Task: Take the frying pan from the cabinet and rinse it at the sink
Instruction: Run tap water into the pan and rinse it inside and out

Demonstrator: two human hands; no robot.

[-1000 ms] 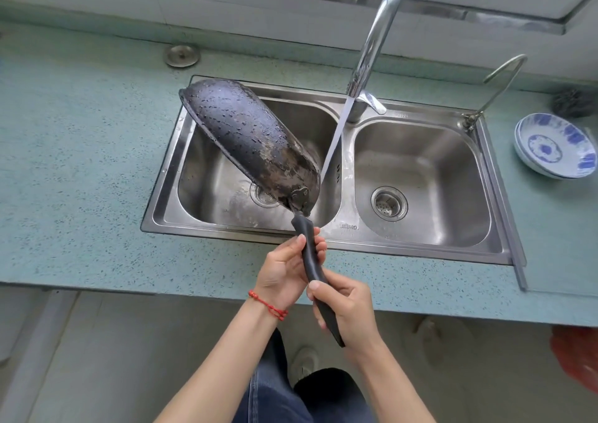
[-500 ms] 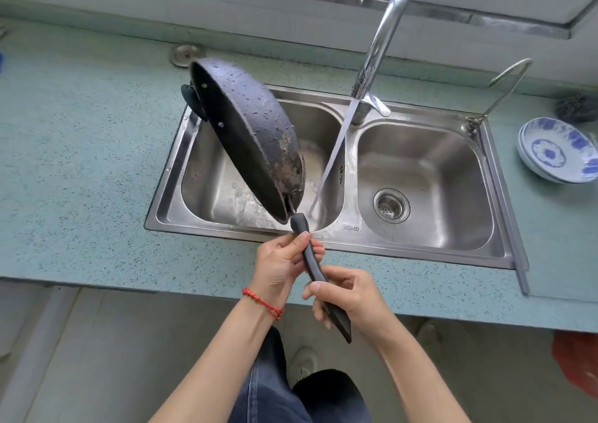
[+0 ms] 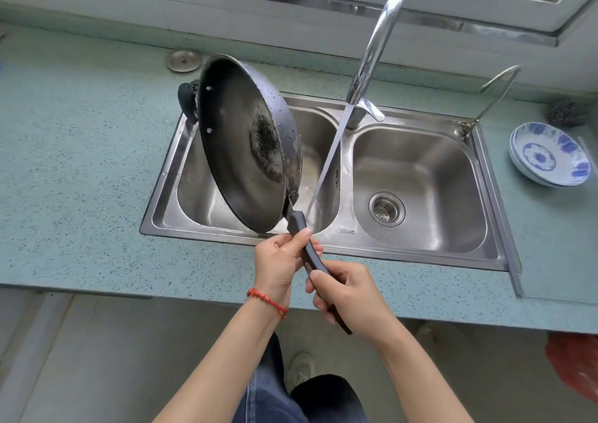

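The black frying pan point(image 3: 239, 141) stands nearly on edge over the left basin of the steel double sink point(image 3: 420, 248), its dark inside with a burnt patch facing left toward me. Water drops cling to its underside. Both hands grip its long black handle: my left hand point(image 3: 281, 260) higher up near the pan, my right hand point(image 3: 346, 290) lower down. A thin stream of water point(image 3: 326, 163) runs from the tall chrome tap point(image 3: 375, 50) into the left basin, just right of the pan.
Stacked blue-and-white bowls point(image 3: 550, 154) sit on the teal counter right of the sink, with a dark scourer point(image 3: 566, 112) behind them. A round metal cap point(image 3: 183, 60) lies behind the pan. A smaller thin tap point(image 3: 495, 92) rises at the sink's back right corner.
The pan has been rolled about its handle: its wet underside faced me, now its inside shows. Both hands kept their grip on the handle.
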